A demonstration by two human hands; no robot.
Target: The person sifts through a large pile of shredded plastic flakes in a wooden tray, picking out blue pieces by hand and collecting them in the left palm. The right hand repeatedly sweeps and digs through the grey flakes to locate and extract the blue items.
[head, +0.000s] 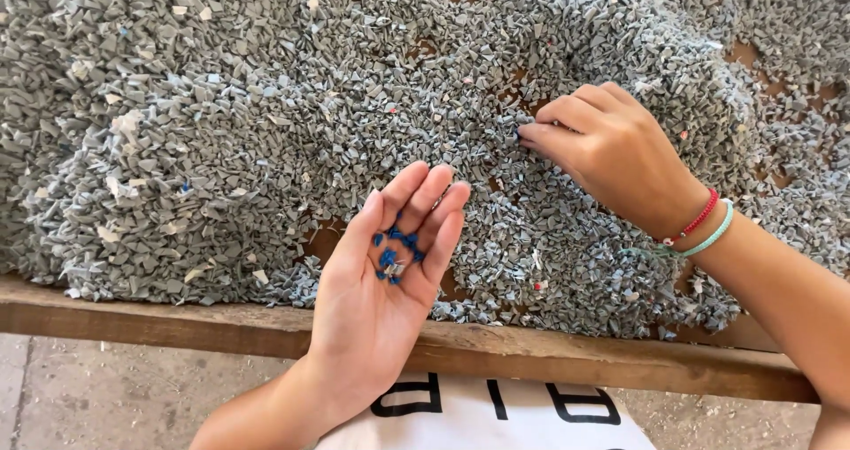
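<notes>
1. In the head view, I saw my left hand [381,282] held palm up above the wooden front edge [221,326] of the tabletop, its fingers [423,204] loosely cupped and mostly open.
2. A small clutch of blue chips [394,253] lay loose in that palm; nothing was pinched, they simply rested in the hollow.
3. My right hand [611,153] reached into the heap of grey plastic flakes [266,123] that covered the tabletop, fingertips drawn together and touching the heap where a dark blue speck showed; whether the tips had it gripped I could not tell.
4. I judged the step in hand to be the picking of a stray blue piece from the grey. The next move called for a fine pinch at that spot, lifting one chip without dragging grey flakes along, while the left palm stayed level so its load did not spill.
5. A red cord bracelet [701,215] and a pale green one [719,229] sat on the right wrist.
6. Packages and signs: none on the heap; only a white cloth with large black letters [496,415] showed at the bottom edge, below the tabletop.
</notes>
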